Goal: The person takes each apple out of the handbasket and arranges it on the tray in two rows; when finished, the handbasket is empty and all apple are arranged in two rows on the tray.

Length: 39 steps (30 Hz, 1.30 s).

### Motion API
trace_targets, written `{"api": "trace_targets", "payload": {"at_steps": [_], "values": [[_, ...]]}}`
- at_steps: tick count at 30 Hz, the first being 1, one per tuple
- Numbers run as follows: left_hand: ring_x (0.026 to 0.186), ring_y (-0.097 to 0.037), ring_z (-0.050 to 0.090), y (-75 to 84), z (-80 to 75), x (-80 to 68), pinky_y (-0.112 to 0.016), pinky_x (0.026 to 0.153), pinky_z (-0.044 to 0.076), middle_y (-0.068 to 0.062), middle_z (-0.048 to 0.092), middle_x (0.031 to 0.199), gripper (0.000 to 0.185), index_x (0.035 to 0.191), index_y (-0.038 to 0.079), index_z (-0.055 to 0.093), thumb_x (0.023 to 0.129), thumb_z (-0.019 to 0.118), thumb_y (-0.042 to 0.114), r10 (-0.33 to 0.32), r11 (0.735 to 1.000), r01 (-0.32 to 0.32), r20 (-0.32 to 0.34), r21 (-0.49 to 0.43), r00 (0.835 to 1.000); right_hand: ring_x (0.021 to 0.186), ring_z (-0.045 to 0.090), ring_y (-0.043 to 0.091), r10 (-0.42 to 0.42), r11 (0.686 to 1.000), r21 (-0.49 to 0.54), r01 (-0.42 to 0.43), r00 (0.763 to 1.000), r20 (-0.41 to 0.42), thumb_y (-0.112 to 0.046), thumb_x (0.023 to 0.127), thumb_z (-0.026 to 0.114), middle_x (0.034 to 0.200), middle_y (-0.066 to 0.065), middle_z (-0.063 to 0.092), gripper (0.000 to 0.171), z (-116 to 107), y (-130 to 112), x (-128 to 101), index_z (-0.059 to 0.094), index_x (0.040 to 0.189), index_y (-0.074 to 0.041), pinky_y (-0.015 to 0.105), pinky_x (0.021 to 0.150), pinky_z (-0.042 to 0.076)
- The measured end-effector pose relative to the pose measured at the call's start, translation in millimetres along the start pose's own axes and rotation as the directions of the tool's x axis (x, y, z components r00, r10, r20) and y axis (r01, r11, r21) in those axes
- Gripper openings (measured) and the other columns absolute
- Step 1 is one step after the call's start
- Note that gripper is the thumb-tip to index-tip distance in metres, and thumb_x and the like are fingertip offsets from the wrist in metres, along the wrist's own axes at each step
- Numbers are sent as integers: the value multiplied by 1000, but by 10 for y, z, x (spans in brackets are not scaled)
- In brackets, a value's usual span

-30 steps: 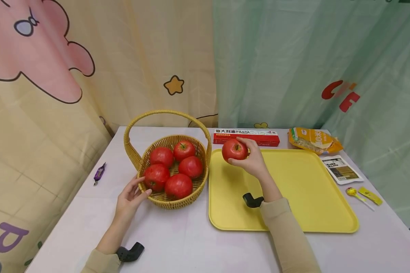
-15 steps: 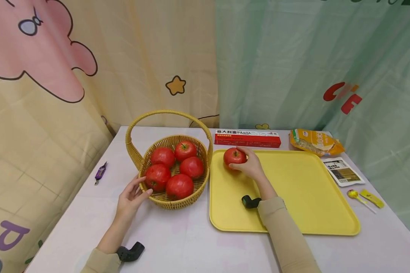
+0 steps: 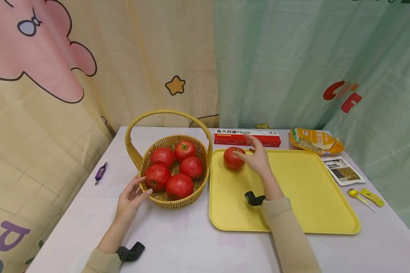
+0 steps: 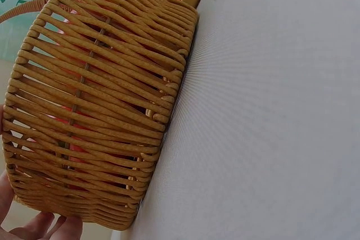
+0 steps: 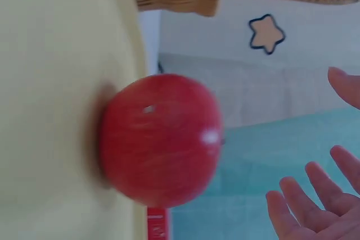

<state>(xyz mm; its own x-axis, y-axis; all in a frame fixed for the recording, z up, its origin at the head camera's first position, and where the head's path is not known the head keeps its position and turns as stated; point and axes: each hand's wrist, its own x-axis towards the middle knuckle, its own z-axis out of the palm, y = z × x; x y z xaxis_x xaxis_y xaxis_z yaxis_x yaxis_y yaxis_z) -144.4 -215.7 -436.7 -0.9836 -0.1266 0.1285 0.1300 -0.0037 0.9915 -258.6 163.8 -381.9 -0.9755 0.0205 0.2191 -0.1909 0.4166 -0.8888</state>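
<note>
A red tomato (image 3: 233,157) (image 5: 160,139) lies on the far left corner of the yellow tray (image 3: 294,212). My right hand (image 3: 256,155) hovers just right of it with fingers spread and holds nothing; its fingertips (image 5: 304,212) show apart from the tomato in the right wrist view. My left hand (image 3: 131,195) rests with straight fingers against the near left side of the wicker basket (image 3: 157,197) (image 4: 95,111), which holds several red tomatoes (image 3: 179,185).
A red pasta box (image 3: 247,137) lies behind the tray. A yellow snack bag (image 3: 314,141), a white sachet (image 3: 343,170), a lollipop (image 3: 353,194) and a yellow packet (image 3: 372,197) sit to the right. A purple candy (image 3: 99,173) lies left. Curtains hang behind the table.
My right hand lowered the tomato onto the tray's far left corner, let go of it and lifted off to the right with fingers spread. The left hand has not moved.
</note>
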Motion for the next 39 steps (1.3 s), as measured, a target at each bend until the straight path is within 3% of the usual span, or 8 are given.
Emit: {"api": "trace_targets", "payload": {"at_steps": [7, 12, 15, 20, 24, 30, 39], "values": [[137, -35, 23, -2, -3, 4, -11, 93, 38, -14, 21, 153, 48, 130, -11, 42, 87, 63, -1, 0, 1000, -1, 6, 7, 1000, 120, 48, 27, -185, 963, 196, 183, 983, -7, -15, 81, 74, 135, 6, 48, 61, 2, -532, -279, 45, 134, -9, 43, 101, 41], [137, -36, 25, -13, -5, 7, -11, 93, 39, -15, 21, 153, 48, 129, -11, 42, 87, 63, -2, 6, 1000, -6, 4, 4, 1000, 117, 49, 37, -295, 922, 289, 257, 951, 94, -1, 81, 72, 129, 17, 50, 57, 202, -885, -531, 44, 130, 2, 53, 97, 41], [136, -36, 25, -19, -5, 10, -11, 93, 39, -15, 21, 153, 48, 129, -11, 42, 87, 62, -3, 6, 1000, -6, 4, 0, 1000, 116, 48, 40, -327, 918, 291, 270, 931, 165, -2, 80, 72, 128, 19, 51, 56, 380, -932, -612, 45, 129, 4, 55, 95, 42], [136, -36, 25, -23, -1, 15, -11, 93, 38, -14, 20, 153, 48, 130, -11, 42, 87, 63, -2, 0, 1000, 0, 7, 1, 1000, 115, 50, 32, -317, 937, 242, 252, 905, 283, -17, 80, 75, 128, 12, 53, 58, 719, -714, -608, 48, 131, -8, 50, 95, 44], [136, -37, 26, -31, -9, 13, -11, 94, 38, -15, 21, 153, 47, 128, -12, 42, 87, 63, -2, -1, 1000, 1, -7, 1, 1000, 116, 49, 25, -326, 944, 177, 278, 867, 376, -30, 79, 76, 130, 7, 51, 62, 925, -577, -608, 48, 131, -13, 43, 96, 45], [135, -34, 28, -56, -30, 14, -11, 94, 38, -17, 21, 152, 47, 128, -13, 42, 87, 62, -4, 10, 1000, -11, -9, -12, 1000, 119, 47, 23, -374, 926, 142, 350, 788, 489, -32, 79, 77, 130, 9, 49, 62, 1104, -499, -589, 49, 130, -11, 39, 96, 46], [135, -34, 28, -64, -23, 28, -12, 94, 38, -16, 21, 152, 46, 128, -12, 43, 87, 62, -3, 20, 1000, -20, 4, -13, 1000, 120, 44, 10, -315, 878, -79, 472, 693, 649, -49, 75, 74, 128, -7, 52, 62, 1201, -580, -509, 55, 128, -23, 35, 96, 45]]}}
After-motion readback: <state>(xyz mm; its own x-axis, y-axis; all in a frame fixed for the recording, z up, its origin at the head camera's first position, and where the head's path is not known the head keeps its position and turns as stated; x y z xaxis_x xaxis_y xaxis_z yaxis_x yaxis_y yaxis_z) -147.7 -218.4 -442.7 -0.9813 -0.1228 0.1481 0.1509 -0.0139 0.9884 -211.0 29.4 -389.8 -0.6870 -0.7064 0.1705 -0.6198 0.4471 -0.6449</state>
